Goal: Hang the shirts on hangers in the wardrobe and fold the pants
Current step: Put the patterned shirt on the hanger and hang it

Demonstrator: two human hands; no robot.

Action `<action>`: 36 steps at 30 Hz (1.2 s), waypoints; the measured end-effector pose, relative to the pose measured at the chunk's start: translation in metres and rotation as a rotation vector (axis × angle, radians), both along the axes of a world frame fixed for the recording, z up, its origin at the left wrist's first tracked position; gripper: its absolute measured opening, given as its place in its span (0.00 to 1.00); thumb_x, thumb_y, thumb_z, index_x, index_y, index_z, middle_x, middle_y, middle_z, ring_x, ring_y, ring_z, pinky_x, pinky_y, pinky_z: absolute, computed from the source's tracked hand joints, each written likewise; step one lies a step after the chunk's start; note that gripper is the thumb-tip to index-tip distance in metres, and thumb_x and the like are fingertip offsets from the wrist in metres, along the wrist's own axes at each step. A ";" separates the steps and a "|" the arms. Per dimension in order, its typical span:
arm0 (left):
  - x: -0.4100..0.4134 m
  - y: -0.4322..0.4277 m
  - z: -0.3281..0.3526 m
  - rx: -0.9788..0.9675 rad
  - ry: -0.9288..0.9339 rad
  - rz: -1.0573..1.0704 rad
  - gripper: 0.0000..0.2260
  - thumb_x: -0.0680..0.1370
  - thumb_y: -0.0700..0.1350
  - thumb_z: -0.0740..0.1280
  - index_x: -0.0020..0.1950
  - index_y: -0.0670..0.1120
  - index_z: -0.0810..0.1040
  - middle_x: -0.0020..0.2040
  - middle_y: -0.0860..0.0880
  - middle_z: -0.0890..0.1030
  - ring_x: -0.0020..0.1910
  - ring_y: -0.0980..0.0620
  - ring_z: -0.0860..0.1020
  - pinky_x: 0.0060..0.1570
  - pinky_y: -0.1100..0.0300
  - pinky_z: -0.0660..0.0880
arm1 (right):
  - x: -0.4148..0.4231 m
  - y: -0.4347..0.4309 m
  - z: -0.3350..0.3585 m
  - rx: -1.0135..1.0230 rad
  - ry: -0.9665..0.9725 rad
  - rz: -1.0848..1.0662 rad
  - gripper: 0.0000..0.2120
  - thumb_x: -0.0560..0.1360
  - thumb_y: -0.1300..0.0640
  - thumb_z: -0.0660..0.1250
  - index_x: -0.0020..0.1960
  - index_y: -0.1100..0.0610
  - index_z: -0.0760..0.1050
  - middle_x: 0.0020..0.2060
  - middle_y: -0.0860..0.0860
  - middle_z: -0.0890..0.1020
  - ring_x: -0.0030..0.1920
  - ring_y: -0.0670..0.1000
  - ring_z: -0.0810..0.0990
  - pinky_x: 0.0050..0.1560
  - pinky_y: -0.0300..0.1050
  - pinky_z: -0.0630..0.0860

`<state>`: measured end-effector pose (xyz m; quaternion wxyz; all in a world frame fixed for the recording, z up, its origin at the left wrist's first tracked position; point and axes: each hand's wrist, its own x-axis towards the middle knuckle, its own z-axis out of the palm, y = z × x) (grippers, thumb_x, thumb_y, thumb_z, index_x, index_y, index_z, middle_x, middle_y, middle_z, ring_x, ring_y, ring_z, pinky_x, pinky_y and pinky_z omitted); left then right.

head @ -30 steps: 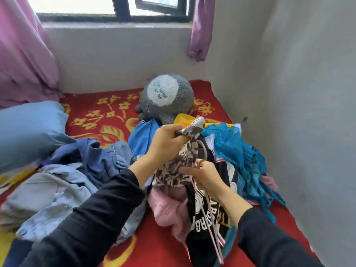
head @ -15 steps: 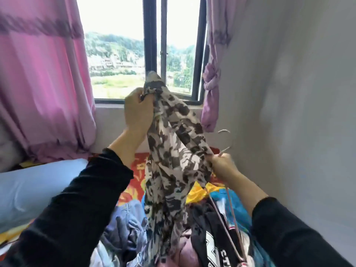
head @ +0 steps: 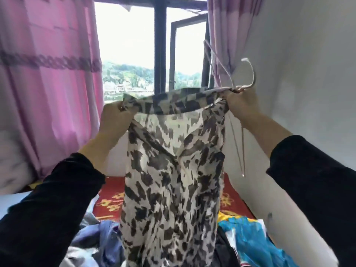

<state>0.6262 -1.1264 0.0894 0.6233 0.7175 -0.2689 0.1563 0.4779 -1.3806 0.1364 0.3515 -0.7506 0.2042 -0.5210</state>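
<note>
- Gripping the left end of a stretched opening, the left hand [head: 115,118] has its fingers curled round the edge of the patterned garment [head: 173,170]. If that pinch slackens, the taut band would spring toward the right and the cloth would drop onto the clothes pile [head: 100,241] below.
- Between the two hands the patterned garment hangs in the air above the bed [head: 111,191]. Its top edge is pulled tight and its lower end trails down into the clothes pile at the bed's near edge.
- I cannot tell whether the tight edge is a waistband or a hem. A likely mistake is hanging what should be folded, or the reverse.
- The trailing end may drag or snag other pieces if it is lifted sharply.
- The right hand [head: 240,105] is closed on two things at once: the garment's right end and the neck of the hanger [head: 254,77], whose wire arms stick out above and below the fist.
- That shared grip looks like the main risk, because shifting the fingers to feed the hanger inside could let either one slip.
- The hanger's hook stands close to the wall [head: 308,83] and the right curtain [head: 225,26], and a swing could catch the curtain.
</note>
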 end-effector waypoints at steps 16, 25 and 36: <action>0.015 -0.032 -0.063 0.131 0.532 -0.246 0.05 0.74 0.40 0.72 0.43 0.39 0.78 0.34 0.44 0.78 0.30 0.49 0.77 0.33 0.55 0.79 | -0.006 -0.022 -0.073 -0.013 0.315 0.038 0.07 0.70 0.63 0.65 0.34 0.60 0.74 0.27 0.51 0.71 0.27 0.50 0.67 0.24 0.39 0.62; 0.000 -0.055 -0.076 0.086 0.711 -0.329 0.10 0.73 0.44 0.73 0.47 0.38 0.79 0.32 0.44 0.83 0.25 0.48 0.80 0.24 0.61 0.75 | -0.027 -0.027 -0.113 0.266 0.446 0.357 0.15 0.72 0.48 0.70 0.39 0.61 0.77 0.23 0.46 0.69 0.22 0.45 0.63 0.21 0.37 0.61; 0.018 -0.050 -0.119 0.122 0.639 -0.060 0.09 0.72 0.44 0.75 0.45 0.40 0.81 0.37 0.44 0.83 0.32 0.47 0.80 0.44 0.53 0.79 | -0.065 -0.040 -0.146 0.526 0.581 0.676 0.19 0.68 0.41 0.71 0.40 0.57 0.83 0.23 0.45 0.60 0.21 0.44 0.56 0.18 0.33 0.55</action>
